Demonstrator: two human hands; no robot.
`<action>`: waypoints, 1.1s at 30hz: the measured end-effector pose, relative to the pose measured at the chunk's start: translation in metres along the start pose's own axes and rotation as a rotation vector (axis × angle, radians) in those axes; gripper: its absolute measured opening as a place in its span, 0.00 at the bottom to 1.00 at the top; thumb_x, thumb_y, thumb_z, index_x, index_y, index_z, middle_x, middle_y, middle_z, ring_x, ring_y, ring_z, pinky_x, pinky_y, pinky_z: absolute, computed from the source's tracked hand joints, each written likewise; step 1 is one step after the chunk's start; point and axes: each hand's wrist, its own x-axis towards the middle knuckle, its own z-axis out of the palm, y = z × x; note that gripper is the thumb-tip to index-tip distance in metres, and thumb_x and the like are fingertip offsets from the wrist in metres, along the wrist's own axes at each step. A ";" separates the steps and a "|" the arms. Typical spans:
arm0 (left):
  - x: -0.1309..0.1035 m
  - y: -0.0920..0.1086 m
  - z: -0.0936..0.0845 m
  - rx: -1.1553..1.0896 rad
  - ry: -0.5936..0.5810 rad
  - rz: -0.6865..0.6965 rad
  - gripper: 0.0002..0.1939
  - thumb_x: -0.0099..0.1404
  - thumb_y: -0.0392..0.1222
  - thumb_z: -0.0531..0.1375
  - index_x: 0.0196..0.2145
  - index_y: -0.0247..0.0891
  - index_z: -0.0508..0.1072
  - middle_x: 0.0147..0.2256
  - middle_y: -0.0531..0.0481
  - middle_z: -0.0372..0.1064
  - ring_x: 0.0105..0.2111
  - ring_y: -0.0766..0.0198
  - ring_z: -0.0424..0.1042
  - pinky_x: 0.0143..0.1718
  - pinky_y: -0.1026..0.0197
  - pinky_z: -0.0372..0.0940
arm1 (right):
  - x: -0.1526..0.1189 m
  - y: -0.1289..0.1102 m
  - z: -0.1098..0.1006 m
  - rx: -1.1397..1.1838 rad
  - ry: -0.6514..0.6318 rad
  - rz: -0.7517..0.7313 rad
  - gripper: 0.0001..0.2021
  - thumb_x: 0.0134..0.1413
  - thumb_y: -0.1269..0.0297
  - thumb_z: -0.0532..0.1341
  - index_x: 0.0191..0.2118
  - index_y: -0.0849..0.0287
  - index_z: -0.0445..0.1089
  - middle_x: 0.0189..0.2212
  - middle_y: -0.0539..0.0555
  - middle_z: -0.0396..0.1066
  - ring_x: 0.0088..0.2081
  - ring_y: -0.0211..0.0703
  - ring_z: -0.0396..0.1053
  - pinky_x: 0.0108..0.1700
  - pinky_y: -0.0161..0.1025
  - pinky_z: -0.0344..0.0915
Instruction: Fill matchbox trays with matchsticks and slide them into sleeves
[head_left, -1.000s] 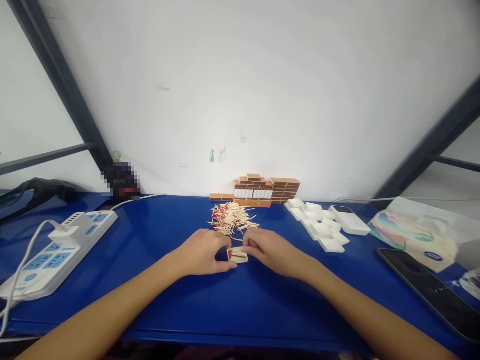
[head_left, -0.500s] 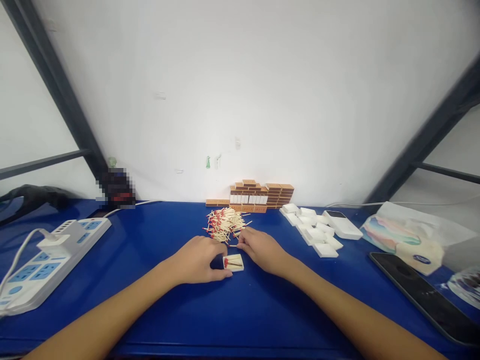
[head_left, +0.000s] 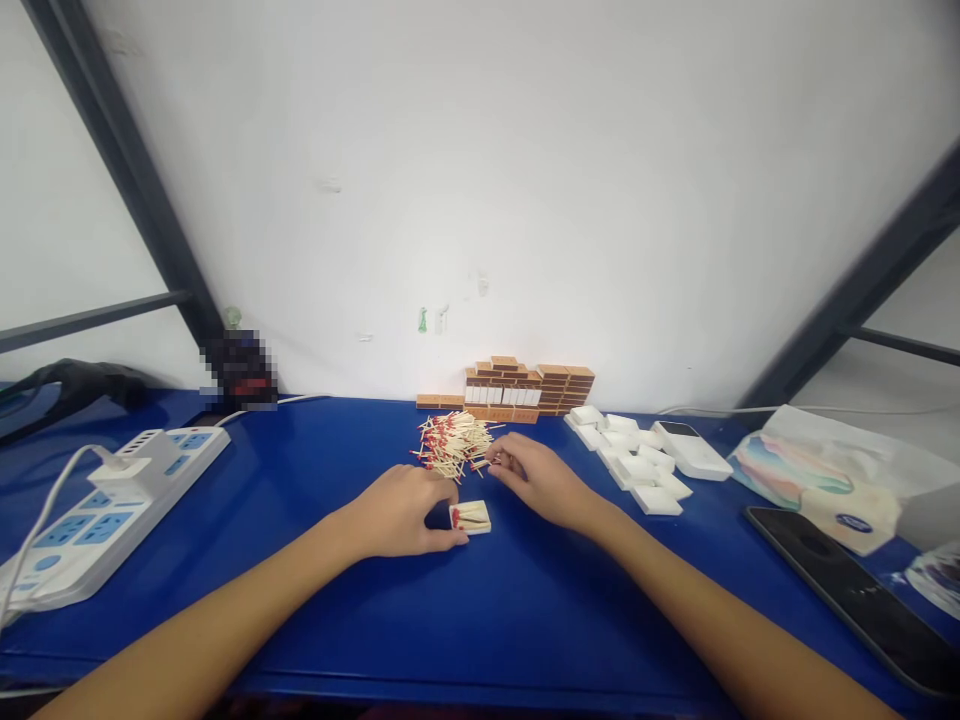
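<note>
A small white matchbox tray (head_left: 484, 523) lies on the blue table with several red-tipped matches in it. My left hand (head_left: 401, 512) holds its left end between thumb and fingers. Just beyond is a loose heap of matches (head_left: 454, 440), red heads pointing various ways. At the heap's right edge, my right hand (head_left: 536, 478) has its fingers curled into a pinch, a match (head_left: 481, 463) at the fingertips. The fingers partly hide that match.
Brown matchboxes (head_left: 559, 388) are stacked against the wall behind the heap. White trays (head_left: 634, 468) lie to the right, beside a white device (head_left: 690, 452). A black phone (head_left: 840, 590) and a tissue pack (head_left: 802, 470) are farther right; a power strip (head_left: 112, 515) is at left.
My right hand has moved away from beside the tray, up to the right edge of the match heap. My left hand stays at the tray. The view has shifted slightly.
</note>
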 end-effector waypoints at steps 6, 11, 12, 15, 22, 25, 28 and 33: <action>-0.001 0.002 0.000 0.002 -0.020 0.015 0.17 0.65 0.57 0.63 0.38 0.40 0.77 0.30 0.51 0.74 0.26 0.63 0.71 0.27 0.61 0.55 | 0.014 0.021 0.008 -0.109 -0.037 -0.065 0.09 0.66 0.67 0.61 0.49 0.57 0.73 0.42 0.56 0.68 0.43 0.44 0.68 0.46 0.40 0.64; -0.001 0.001 0.000 0.013 -0.023 0.006 0.17 0.66 0.57 0.63 0.39 0.40 0.77 0.29 0.51 0.74 0.27 0.62 0.71 0.27 0.62 0.54 | 0.018 0.023 0.009 -0.117 -0.047 -0.043 0.04 0.66 0.65 0.62 0.42 0.59 0.73 0.39 0.54 0.66 0.40 0.42 0.67 0.44 0.38 0.63; -0.001 0.001 0.000 0.016 -0.023 0.006 0.17 0.66 0.57 0.63 0.39 0.40 0.77 0.29 0.51 0.74 0.26 0.63 0.70 0.27 0.62 0.54 | 0.019 0.023 0.009 -0.123 -0.051 -0.046 0.04 0.66 0.65 0.62 0.41 0.59 0.73 0.38 0.53 0.65 0.39 0.42 0.66 0.43 0.37 0.63; 0.000 0.000 0.000 0.027 -0.019 0.013 0.17 0.66 0.57 0.62 0.39 0.40 0.77 0.30 0.51 0.74 0.26 0.63 0.70 0.27 0.61 0.53 | 0.019 0.024 0.010 -0.158 -0.062 -0.039 0.05 0.67 0.65 0.61 0.38 0.60 0.71 0.37 0.53 0.64 0.38 0.41 0.65 0.42 0.37 0.62; 0.000 -0.002 0.001 0.028 -0.012 0.018 0.17 0.66 0.57 0.63 0.38 0.40 0.77 0.30 0.51 0.74 0.26 0.62 0.71 0.27 0.61 0.54 | 0.017 0.023 0.015 -0.288 -0.090 0.001 0.05 0.69 0.70 0.56 0.39 0.60 0.68 0.39 0.56 0.66 0.40 0.44 0.66 0.44 0.41 0.63; -0.001 -0.003 0.001 0.026 -0.001 0.022 0.17 0.66 0.57 0.63 0.37 0.40 0.76 0.30 0.50 0.74 0.26 0.62 0.71 0.27 0.61 0.54 | 0.016 0.022 0.014 -0.316 -0.078 0.012 0.06 0.70 0.68 0.55 0.39 0.60 0.67 0.40 0.57 0.66 0.41 0.45 0.66 0.45 0.42 0.63; 0.000 -0.003 0.001 0.032 0.012 0.000 0.16 0.66 0.57 0.63 0.37 0.40 0.76 0.30 0.51 0.74 0.26 0.62 0.72 0.27 0.61 0.55 | 0.011 0.019 0.009 -0.269 -0.030 0.015 0.06 0.71 0.67 0.54 0.40 0.59 0.66 0.41 0.56 0.66 0.40 0.44 0.66 0.44 0.42 0.64; 0.001 -0.005 0.002 0.045 0.040 -0.068 0.17 0.65 0.57 0.63 0.37 0.40 0.75 0.29 0.51 0.74 0.27 0.61 0.72 0.27 0.62 0.55 | -0.005 -0.007 0.004 -0.142 -0.005 0.021 0.08 0.72 0.67 0.52 0.40 0.58 0.65 0.41 0.55 0.65 0.39 0.43 0.66 0.43 0.40 0.64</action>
